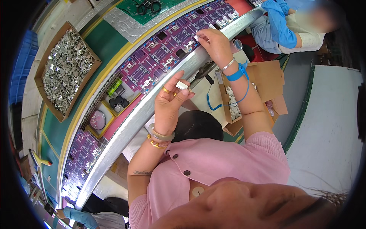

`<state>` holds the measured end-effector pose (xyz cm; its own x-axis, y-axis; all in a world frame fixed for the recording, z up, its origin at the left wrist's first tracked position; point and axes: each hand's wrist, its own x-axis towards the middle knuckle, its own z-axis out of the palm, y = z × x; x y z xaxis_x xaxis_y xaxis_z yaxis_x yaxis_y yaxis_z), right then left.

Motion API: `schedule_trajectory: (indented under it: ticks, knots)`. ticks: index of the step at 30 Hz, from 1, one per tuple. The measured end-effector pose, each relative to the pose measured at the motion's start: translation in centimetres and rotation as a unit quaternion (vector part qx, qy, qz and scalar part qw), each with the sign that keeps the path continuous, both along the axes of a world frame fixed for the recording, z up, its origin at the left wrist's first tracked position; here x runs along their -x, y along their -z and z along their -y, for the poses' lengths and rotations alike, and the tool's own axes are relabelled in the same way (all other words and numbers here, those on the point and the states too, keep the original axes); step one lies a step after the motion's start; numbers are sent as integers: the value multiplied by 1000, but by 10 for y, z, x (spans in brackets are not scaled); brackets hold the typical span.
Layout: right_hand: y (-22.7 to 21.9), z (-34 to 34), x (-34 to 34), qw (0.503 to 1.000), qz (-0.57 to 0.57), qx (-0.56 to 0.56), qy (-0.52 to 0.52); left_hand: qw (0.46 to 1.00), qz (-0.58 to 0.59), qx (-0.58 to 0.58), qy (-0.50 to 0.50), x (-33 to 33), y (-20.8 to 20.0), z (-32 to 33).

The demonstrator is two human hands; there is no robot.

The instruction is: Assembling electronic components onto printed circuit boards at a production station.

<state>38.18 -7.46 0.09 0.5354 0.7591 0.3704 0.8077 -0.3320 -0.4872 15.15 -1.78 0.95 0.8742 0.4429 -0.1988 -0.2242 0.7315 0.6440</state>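
Observation:
My left hand is closed in front of the silver rail, its fingers and thumb round a small white connector. Whether more parts lie in the palm is hidden. Farther off and to the right, my right hand pinches another small white connector just above a purple circuit board. From this view I cannot tell if that part touches the board. White connectors stand on the boards beyond my right hand. A blue wrist strap with a coiled cord circles my right wrist.
A cardboard box of silvery metal parts sits on the green bench at left. Beside the rail is a yellow-edged tray with a round dish. An open carton with white parts stands at right. Another person sits at far right.

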Motion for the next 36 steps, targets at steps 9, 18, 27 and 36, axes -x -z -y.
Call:
schedule_trajectory:
  ticks: [9,18,27,36]
  knots:
    - [0,-4,1,999,43,17,-15,997,-5,-76,-25,-2,0,1]
    - [1,-5,6,1000,17,6,4,987,17,-156,-47,0,2,4]
    - [-54,17,65,954,-287,-18,-89,951,-38,-291,-102,5,10,-1]
    - [-54,24,84,957,-249,35,-147,874,-108,-453,-141,2,3,-5]
